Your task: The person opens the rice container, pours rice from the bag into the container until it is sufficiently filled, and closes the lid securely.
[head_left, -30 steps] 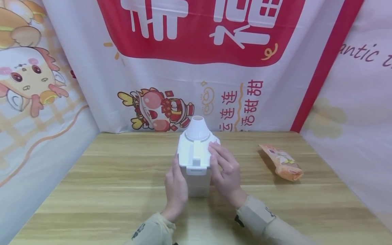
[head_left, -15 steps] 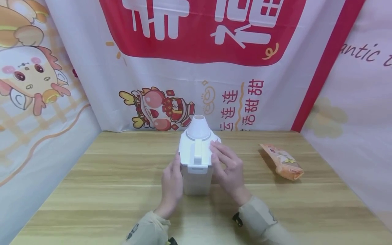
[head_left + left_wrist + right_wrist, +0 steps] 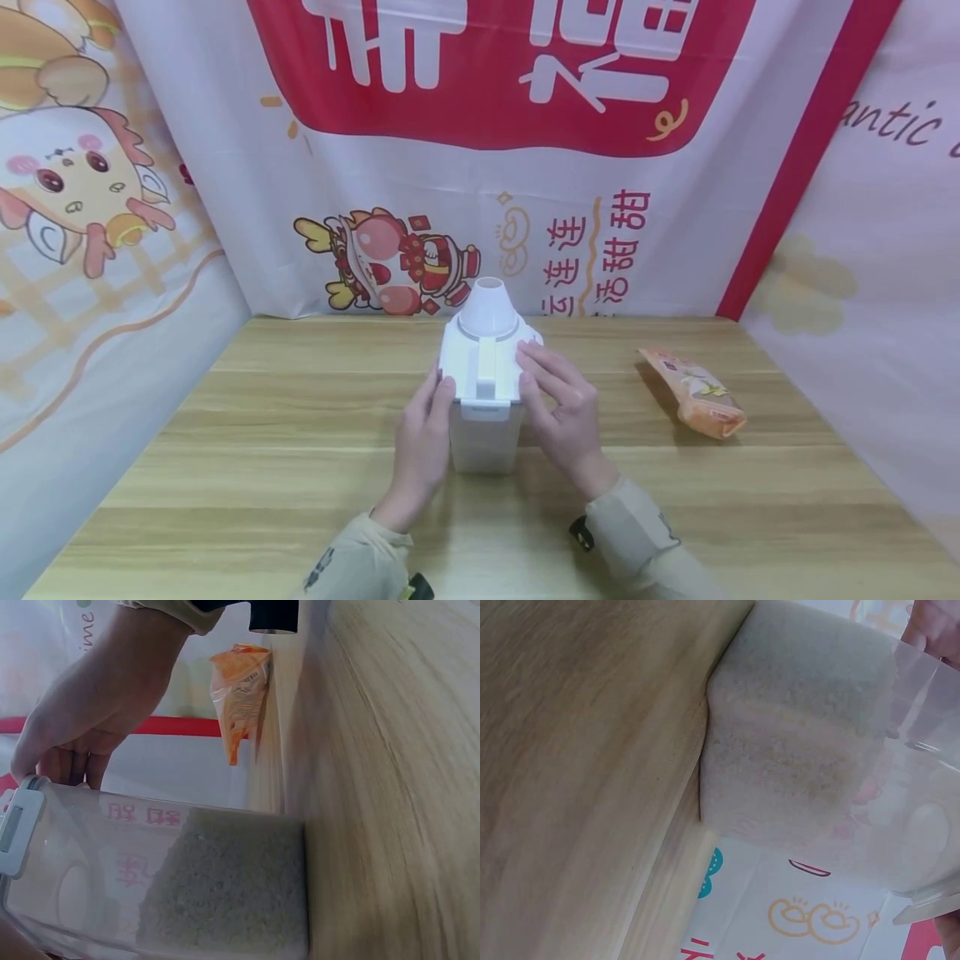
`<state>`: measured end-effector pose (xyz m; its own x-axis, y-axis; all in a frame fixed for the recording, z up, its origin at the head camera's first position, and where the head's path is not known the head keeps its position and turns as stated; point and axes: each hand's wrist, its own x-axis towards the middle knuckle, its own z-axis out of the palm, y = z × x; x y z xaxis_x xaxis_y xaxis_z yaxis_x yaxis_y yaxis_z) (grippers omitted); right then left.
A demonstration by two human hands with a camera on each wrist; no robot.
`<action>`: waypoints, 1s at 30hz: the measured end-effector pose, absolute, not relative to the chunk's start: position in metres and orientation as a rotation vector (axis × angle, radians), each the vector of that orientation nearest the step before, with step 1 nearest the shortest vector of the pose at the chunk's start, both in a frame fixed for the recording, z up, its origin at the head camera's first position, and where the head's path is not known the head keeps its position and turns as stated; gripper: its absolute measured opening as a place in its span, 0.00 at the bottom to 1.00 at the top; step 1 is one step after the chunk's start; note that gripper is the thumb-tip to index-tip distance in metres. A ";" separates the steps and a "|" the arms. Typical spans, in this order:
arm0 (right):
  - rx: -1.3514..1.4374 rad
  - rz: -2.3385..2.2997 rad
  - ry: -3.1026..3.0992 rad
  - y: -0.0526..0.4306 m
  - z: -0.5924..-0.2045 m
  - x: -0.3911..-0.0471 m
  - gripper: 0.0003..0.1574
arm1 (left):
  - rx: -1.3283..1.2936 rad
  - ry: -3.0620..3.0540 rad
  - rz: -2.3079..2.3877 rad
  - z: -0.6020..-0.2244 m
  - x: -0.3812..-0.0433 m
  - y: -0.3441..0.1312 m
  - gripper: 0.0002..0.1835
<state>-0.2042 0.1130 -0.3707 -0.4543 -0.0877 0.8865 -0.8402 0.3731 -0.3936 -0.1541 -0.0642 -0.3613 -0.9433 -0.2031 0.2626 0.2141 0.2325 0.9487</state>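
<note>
A clear storage container (image 3: 483, 446) with a white lid (image 3: 459, 354) stands upright on the table between both hands. Pale grains, which look like rice, fill its lower part (image 3: 232, 877). On the lid sits a white cone-shaped piece (image 3: 489, 308) with an open top; at the front is a white latch (image 3: 485, 410). My left hand (image 3: 420, 437) holds the left side near the lid, thumb at the front corner. With its fingertips on the lid's right edge, my right hand (image 3: 566, 417) grips the other side. Some left fingers are hidden behind the container.
An orange and clear packet (image 3: 697, 396) lies on the wooden table (image 3: 225, 475) to the right. Printed cloth (image 3: 420, 183) hangs at the back and along both sides.
My left hand has shifted slightly, and its thumb now rests at the lid's front left corner. The right hand keeps its place on the lid. The view has tilted a little.
</note>
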 end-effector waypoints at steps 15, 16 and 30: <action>0.814 1.222 -1.990 0.123 -0.357 -0.200 0.16 | -0.244 -2.272 -1.407 -0.365 -0.157 -0.070 0.30; 0.808 1.221 -2.012 0.124 -0.355 -0.199 0.16 | -0.265 -2.280 -1.357 -0.365 -0.158 -0.070 0.29; 0.641 1.368 -2.071 0.126 -0.363 -0.185 0.20 | -0.787 -2.155 -0.709 -0.361 -0.169 -0.084 0.28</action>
